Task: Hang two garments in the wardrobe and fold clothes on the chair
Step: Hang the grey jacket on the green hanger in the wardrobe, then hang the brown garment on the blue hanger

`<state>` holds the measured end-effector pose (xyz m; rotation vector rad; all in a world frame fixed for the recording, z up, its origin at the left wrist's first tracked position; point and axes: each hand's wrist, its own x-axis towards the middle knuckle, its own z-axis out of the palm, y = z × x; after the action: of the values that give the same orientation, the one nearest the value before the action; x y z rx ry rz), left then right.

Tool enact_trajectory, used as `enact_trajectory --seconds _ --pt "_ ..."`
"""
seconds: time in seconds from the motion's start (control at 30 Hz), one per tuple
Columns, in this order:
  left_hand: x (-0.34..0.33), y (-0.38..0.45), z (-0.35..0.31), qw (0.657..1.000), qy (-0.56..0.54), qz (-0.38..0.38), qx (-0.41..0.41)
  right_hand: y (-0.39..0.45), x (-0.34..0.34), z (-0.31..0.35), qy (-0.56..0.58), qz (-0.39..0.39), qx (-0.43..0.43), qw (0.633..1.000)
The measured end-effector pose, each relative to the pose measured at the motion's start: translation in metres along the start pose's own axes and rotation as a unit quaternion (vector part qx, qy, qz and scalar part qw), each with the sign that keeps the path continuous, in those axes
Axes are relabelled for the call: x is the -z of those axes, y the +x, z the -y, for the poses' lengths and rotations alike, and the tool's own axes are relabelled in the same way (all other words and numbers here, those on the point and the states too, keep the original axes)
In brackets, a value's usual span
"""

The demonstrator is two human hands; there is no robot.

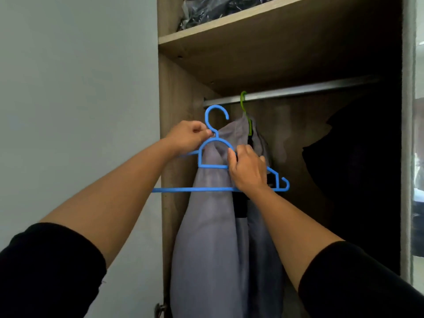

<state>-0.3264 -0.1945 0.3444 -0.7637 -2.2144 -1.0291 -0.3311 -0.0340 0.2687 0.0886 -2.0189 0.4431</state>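
Observation:
A blue plastic hanger (213, 166) is held up in front of the open wardrobe, its hook just below the metal rail (298, 90). My left hand (188, 137) pinches the hanger's neck under the hook. My right hand (247, 168) grips the hanger's right shoulder together with the grey garment (211, 237) draped over it and hanging down long. Behind it, a green hanger (244, 104) hangs hooked on the rail with another grey garment (259, 138) on it.
A wooden shelf (252, 26) above the rail holds dark plastic-wrapped bundles (220, 8). Dark clothing (358, 161) fills the wardrobe's right side. The wardrobe's left wall (179, 88) stands close to the blue hanger. A pale room wall (75, 99) lies at left.

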Motion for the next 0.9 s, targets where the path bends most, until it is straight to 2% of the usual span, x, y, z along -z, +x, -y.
enact_trajectory --seconds 0.17,0.33,0.47,0.67,0.9 --pt "0.022 -0.049 -0.01 0.99 0.14 0.035 0.008 -0.009 0.0 0.007 0.049 -0.012 0.071 0.996" --pt "0.024 -0.105 -0.026 0.971 0.226 -0.036 0.067 -0.037 0.014 0.017 0.136 0.026 0.14 0.98" --pt "0.02 -0.165 -0.044 0.954 0.251 -0.086 0.138 -0.076 0.029 0.03 0.192 0.079 0.176 0.962" --pt "0.042 -0.261 -0.086 0.913 0.307 -0.103 0.249 -0.141 0.054 0.074 0.284 0.167 0.215 0.92" --pt "0.106 -0.359 -0.171 0.855 0.383 -0.154 0.315 -0.196 0.123 0.163 0.37 0.179 0.263 0.873"
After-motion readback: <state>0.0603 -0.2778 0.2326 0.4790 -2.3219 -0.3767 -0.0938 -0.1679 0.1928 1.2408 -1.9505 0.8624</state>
